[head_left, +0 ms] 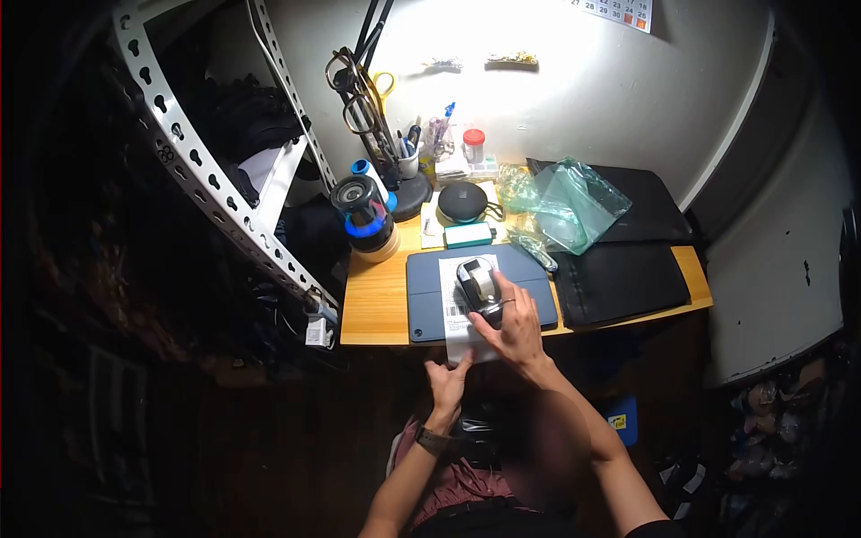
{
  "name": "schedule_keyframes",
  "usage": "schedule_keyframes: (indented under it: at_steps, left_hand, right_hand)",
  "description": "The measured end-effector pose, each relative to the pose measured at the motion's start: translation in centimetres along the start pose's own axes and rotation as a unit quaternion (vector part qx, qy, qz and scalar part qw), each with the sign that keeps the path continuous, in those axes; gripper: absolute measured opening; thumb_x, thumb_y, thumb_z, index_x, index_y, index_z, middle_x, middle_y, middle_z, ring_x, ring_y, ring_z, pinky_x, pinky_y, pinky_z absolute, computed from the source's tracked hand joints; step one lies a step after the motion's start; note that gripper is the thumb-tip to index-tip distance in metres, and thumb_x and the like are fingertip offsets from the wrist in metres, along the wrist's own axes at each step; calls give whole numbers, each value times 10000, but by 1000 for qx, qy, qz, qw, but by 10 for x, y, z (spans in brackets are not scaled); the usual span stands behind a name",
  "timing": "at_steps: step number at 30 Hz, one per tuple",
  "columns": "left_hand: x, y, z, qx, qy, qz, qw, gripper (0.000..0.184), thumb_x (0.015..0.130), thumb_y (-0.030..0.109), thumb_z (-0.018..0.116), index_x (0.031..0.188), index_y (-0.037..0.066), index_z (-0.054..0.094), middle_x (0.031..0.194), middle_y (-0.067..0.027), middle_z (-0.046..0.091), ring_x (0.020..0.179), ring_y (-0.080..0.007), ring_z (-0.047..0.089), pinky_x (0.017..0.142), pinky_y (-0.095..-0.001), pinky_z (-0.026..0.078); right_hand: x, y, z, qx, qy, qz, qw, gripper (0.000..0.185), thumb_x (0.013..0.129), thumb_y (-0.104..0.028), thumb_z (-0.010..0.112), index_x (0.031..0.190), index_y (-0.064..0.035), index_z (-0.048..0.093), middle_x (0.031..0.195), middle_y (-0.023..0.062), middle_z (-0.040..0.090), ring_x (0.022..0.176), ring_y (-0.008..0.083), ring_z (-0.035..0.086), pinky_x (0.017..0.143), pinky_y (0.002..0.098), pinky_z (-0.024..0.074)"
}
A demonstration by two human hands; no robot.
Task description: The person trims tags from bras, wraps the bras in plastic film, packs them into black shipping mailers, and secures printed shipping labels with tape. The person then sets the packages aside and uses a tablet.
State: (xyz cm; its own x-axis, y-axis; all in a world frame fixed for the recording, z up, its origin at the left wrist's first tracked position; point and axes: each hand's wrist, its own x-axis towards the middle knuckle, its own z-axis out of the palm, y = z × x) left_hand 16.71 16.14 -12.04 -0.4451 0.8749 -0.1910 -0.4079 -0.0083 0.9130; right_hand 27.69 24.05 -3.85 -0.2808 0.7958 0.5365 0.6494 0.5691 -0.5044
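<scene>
My right hand [520,330] is wrapped round a black tape dispenser [470,285] with a roll of tape in it. The dispenser is over a white printed paper label [456,325] bearing a barcode. Beneath the label lies a blue-grey folio case [425,291], flat on the wooden desk. At the desk's front edge, my left hand [446,386] pinches the lower end of the label, which sticks out past the case. A dark watch is on my left wrist. Whether the dispenser touches the label cannot be made out.
Black pouches [619,282] and a crumpled green plastic bag [583,206] lie on the right. Behind the case are a round black speaker [463,203] and a teal box [470,235]. A blue-lit cylindrical device [363,215] stands at left, near a white metal shelf [208,193].
</scene>
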Motion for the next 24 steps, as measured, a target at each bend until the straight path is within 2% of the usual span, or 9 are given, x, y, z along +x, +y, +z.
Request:
schedule_keyframes:
  at_steps: [3,5,9,13,15,18,20,23,24]
  left_hand:
    - [-1,19,-22,68,-124,-103,985,322,799,85,703,1061,-24,550,994,-95,621,894,-117,592,809,-257,475]
    - [-9,39,-38,141,-169,-65,973,273,820,110,684,1033,-44,608,943,-61,647,824,-89,586,758,-226,466]
    - [-34,80,-52,170,-164,-36,971,252,820,134,685,1004,-28,626,883,-46,655,791,-75,580,728,-226,465]
    - [-54,100,-37,278,-157,81,944,266,826,200,682,994,1,632,840,-54,663,778,-63,577,708,-241,467]
    - [-61,104,-31,274,-144,70,948,218,798,164,690,925,4,617,795,-84,641,744,-136,602,698,-287,471]
    - [-67,115,-26,413,-164,193,875,168,704,56,682,814,11,563,745,-122,560,714,-316,553,700,-356,445]
    - [-65,120,-25,419,-178,223,862,155,716,67,688,798,17,566,741,-119,559,700,-298,553,692,-350,438]
    - [-64,126,-30,406,-208,269,848,139,737,83,697,765,26,574,736,-98,556,680,-247,559,691,-331,427]
    - [-63,128,-35,390,-223,284,847,135,746,89,702,749,29,580,737,-79,554,674,-216,565,699,-319,422]
  right_hand:
    - [1,12,0,49,-8,-1,999,722,718,-222,695,1308,23,359,1087,219,548,940,347,523,831,415,420]
    - [7,14,-13,60,-25,50,997,691,699,-180,707,1274,54,401,1110,241,545,972,367,535,879,410,418]
    - [8,-2,-36,-169,91,2,981,571,682,-118,723,1194,7,503,1079,212,561,993,367,534,893,442,395]
    - [-30,-53,-45,94,-59,-183,977,256,679,-166,733,894,-64,637,889,73,606,832,238,567,732,347,422]
    - [-40,-64,-45,87,-79,-195,974,195,683,-145,724,845,-96,627,793,12,602,749,191,562,691,317,418]
    - [-45,-62,-46,92,-74,-205,972,168,690,-121,714,820,-92,613,795,13,613,747,192,569,688,316,419]
    - [-47,-60,-49,93,-67,-215,970,163,691,-107,710,820,-88,612,803,16,618,750,195,573,689,316,419]
    - [-44,-51,-60,239,-100,-97,961,133,741,-42,668,862,-39,614,842,51,635,754,192,590,716,319,444]
    - [-47,-49,-63,401,-101,96,905,107,770,-53,649,865,-24,610,856,55,638,761,170,591,739,310,455]
